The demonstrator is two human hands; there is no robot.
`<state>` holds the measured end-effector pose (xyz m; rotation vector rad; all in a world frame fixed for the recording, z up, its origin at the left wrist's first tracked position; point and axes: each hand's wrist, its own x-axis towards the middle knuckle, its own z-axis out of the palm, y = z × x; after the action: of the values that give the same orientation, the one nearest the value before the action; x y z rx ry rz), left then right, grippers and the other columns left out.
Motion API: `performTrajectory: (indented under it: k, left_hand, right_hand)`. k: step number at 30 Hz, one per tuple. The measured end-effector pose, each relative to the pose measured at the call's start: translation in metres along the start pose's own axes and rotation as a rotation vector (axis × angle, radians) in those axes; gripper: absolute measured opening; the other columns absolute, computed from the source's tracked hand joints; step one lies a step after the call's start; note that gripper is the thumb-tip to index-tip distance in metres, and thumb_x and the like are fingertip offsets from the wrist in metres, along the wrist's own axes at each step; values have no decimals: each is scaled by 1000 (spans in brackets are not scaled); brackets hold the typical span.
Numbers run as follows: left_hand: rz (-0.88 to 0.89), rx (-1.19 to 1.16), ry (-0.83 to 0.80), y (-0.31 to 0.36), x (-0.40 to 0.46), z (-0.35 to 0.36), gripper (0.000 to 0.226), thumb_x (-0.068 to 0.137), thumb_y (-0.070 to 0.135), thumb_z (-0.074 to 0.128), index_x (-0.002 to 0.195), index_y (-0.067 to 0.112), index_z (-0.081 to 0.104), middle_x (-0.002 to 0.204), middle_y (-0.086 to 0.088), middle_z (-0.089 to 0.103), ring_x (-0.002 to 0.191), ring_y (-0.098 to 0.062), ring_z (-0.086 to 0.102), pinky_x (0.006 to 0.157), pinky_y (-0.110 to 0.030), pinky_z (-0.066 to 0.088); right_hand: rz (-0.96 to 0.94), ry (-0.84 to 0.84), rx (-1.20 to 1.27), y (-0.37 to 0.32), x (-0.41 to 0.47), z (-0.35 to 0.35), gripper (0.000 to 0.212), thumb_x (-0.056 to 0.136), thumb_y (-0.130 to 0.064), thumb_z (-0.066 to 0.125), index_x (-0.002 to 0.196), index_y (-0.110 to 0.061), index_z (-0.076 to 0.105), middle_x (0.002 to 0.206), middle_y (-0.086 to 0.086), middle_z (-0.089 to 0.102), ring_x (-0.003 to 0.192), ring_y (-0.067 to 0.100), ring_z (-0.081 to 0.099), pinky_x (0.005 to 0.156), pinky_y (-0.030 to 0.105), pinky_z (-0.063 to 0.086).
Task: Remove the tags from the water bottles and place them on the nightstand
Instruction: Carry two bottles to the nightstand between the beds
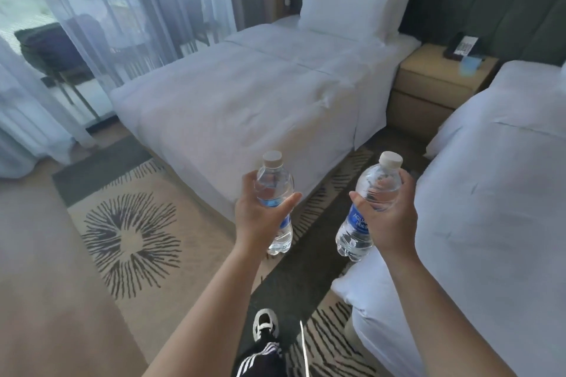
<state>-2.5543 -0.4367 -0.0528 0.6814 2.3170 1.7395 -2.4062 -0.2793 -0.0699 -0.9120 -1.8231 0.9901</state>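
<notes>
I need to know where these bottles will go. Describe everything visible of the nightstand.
The nightstand is a light tan, wood-look cabinet standing between the two beds, against the dark padded wall. A seam across its front suggests two drawers. On the back of its top rest a dark telephone and a small blue card; the front of the top is bare. Neither hand touches it.

Two clear plastic water bottles with pale caps and blue labels are seen low in the middle of the frame, both raised off the floor: the left bottle (276,202) is held pretty much upright, while the right bottle (367,208) is tilted with its cap toward the upper right. The tan nightstand (435,82) is tucked into the upper right, well apart from both.
</notes>
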Motion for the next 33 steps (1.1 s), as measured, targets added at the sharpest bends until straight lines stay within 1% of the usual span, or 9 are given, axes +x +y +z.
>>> performTrajectory:
  k: [4,8,11,13,16,18,23,27,33]
  left_hand:
    - [25,-12,-77,-14,86,42,71,60,41,88,116,30,46,106,9,66,96,-11,65,84,-32,53]
    - [73,-13,-179,-21,182,88,70,58,48,86,113,35,45,106,13,63,92,-6,63,74,-18,49]
    - [81,-15,-288,-21,252,123,69,60,44,87,113,33,45,108,8,63,93,-11,64,80,-31,54]
    - [96,-10,-335,-19,291,145,69,59,46,87,112,33,45,107,8,64,93,-11,65,81,-34,55]
    - [114,-4,-395,-14,339,181,75,54,59,82,115,36,44,108,13,62,92,-7,63,78,-27,53]
    - [111,-9,-435,-11,365,206,76,51,68,76,113,43,41,103,23,59,89,-1,62,74,-21,50]
    - [125,-13,-519,-5,420,276,75,49,71,75,111,48,39,100,29,56,90,3,60,73,-18,47]
    - [125,-18,-566,-2,462,344,77,48,72,74,111,44,41,100,28,56,91,4,60,73,-18,46]
    - [146,-6,-630,20,522,451,74,50,67,77,111,44,41,101,26,57,92,1,60,76,-21,49]
  right_hand:
    - [50,95,-83,26,63,30,81,68,-34,82,135,-21,36,132,7,53,106,8,49,66,-11,30]
    - [107,146,-107,47,133,64,82,68,-36,82,135,-24,36,133,2,52,107,8,51,66,-7,35]
    - [155,179,-128,55,186,85,82,68,-38,81,135,-25,36,133,0,52,114,15,55,82,10,44]
    - [187,215,-147,58,216,95,82,69,-37,81,136,-24,36,134,1,51,116,18,55,84,21,47]
    - [224,270,-159,69,256,103,81,69,-38,81,135,-24,37,132,0,53,108,10,55,76,8,43]
    - [256,298,-169,79,280,104,79,68,-39,81,133,-24,37,129,-1,54,101,6,54,68,0,40]
    - [298,353,-184,115,339,97,77,68,-39,81,131,-27,38,123,-7,54,97,8,57,70,6,43]
    - [324,392,-180,154,397,87,77,67,-42,80,130,-29,38,116,-16,48,85,-2,57,58,0,41]
    - [337,394,-146,210,503,68,75,67,-42,80,128,-32,38,112,-19,48,82,-8,56,55,-3,38]
